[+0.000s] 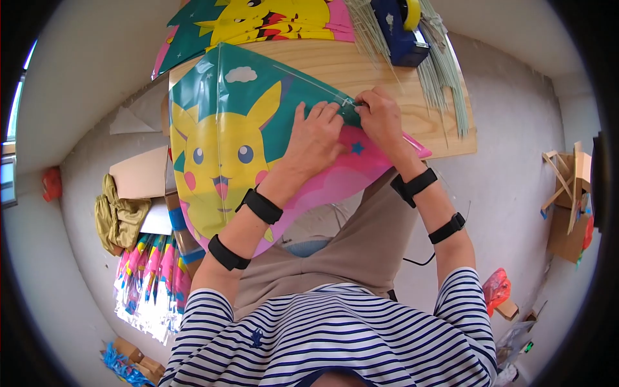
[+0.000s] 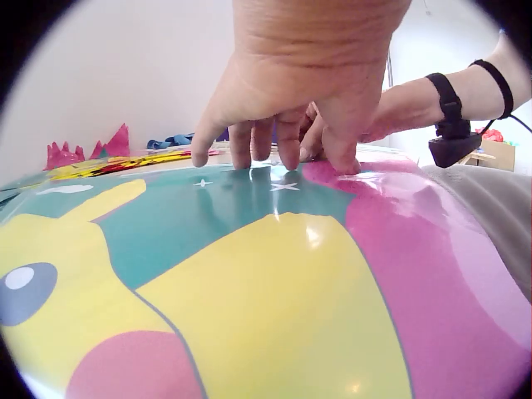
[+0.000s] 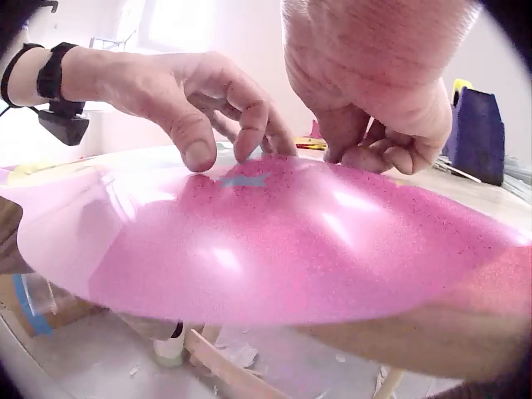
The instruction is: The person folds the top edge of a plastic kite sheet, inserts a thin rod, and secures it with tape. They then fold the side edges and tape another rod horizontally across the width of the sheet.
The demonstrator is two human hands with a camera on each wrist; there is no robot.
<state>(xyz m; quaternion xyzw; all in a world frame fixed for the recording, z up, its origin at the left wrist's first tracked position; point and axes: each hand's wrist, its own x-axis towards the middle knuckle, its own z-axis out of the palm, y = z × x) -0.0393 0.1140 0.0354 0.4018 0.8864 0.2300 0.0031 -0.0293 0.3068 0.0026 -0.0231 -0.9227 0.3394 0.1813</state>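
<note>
A glossy plastic kite (image 1: 225, 142), printed with a yellow cartoon character on teal and pink, lies over the table's front edge, its lower part hanging above the lap. Along its upper right edge runs a thin pale stick (image 1: 313, 82). My left hand (image 1: 314, 138) rests on the kite with spread fingers, the fingertips (image 2: 241, 158) pressing its teal part and the thumb near the pink. Beside it, my right hand (image 1: 382, 117) pinches the kite's edge at the near end of the stick. The right fingers (image 3: 399, 158) are curled there and partly hide what lies between them.
More printed kite sheets (image 1: 271, 26) lie at the back of the wooden table (image 1: 445, 151). A blue tape dispenser (image 1: 406, 48) with yellow tape stands at the back right among bundles of thin pale sticks (image 1: 451, 97). Folded kites (image 1: 151, 277) hang beside cardboard at left.
</note>
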